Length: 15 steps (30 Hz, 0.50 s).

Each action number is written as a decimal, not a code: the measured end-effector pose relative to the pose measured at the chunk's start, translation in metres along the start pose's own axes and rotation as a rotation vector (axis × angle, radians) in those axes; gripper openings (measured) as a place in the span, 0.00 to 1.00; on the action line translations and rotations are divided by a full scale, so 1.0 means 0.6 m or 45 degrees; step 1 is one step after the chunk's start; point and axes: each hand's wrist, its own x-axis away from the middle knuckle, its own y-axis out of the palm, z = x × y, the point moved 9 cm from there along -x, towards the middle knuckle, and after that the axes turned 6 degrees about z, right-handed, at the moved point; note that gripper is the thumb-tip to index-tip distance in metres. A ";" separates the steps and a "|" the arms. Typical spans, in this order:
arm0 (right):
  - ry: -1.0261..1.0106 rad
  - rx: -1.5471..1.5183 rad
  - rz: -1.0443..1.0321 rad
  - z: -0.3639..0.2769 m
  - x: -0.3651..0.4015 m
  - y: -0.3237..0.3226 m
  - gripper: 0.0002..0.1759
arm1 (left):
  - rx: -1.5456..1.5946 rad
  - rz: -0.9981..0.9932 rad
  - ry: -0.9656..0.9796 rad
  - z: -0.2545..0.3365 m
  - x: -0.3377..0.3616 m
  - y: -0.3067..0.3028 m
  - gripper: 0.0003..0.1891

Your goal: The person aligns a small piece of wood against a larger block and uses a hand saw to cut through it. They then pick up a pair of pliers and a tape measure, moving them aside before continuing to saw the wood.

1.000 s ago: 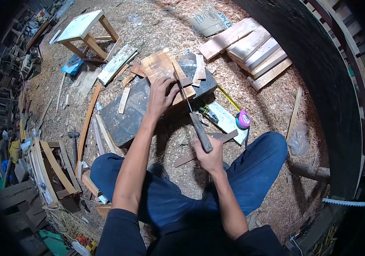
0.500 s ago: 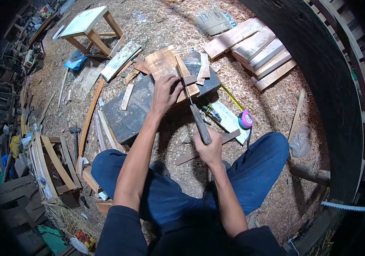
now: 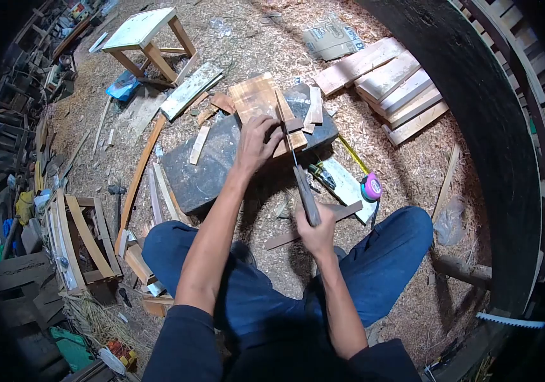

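Observation:
My right hand (image 3: 315, 229) is wrapped round the dark handle of a handsaw (image 3: 306, 194), in front of the low block. The saw's thin blade runs up and away, over a light wooden board (image 3: 255, 95). My left hand (image 3: 260, 140) bears down on the board's near part with bent fingers, just left of the blade. A small dark brown wood piece (image 3: 293, 125) lies across the board, right beside the blade. Under the board is a dark, heavy block (image 3: 199, 175), used as a low bench. My knees are spread on both sides.
Right of the block lie pliers (image 3: 323, 175), a pink and blue tape measure (image 3: 371, 188) and a dark wood strip (image 3: 282, 239). Stacked planks (image 3: 406, 89) rest at the upper right. A small wooden stool (image 3: 140, 30) stands at the upper left. Shavings cover the floor.
The whole view has shifted a little, so things sit lower and further right. The saw handle is slightly closer to me; my left hand keeps its place on the board.

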 end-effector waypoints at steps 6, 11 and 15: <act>0.024 0.012 0.027 0.020 -0.013 0.014 0.14 | -0.013 -0.029 -0.035 -0.005 0.002 0.006 0.14; -0.025 -0.094 0.086 0.024 0.033 -0.015 0.12 | -0.016 -0.011 -0.008 0.000 -0.004 0.002 0.14; 0.034 -0.073 0.043 0.020 -0.003 0.005 0.12 | -0.019 -0.012 -0.021 -0.001 -0.001 0.004 0.13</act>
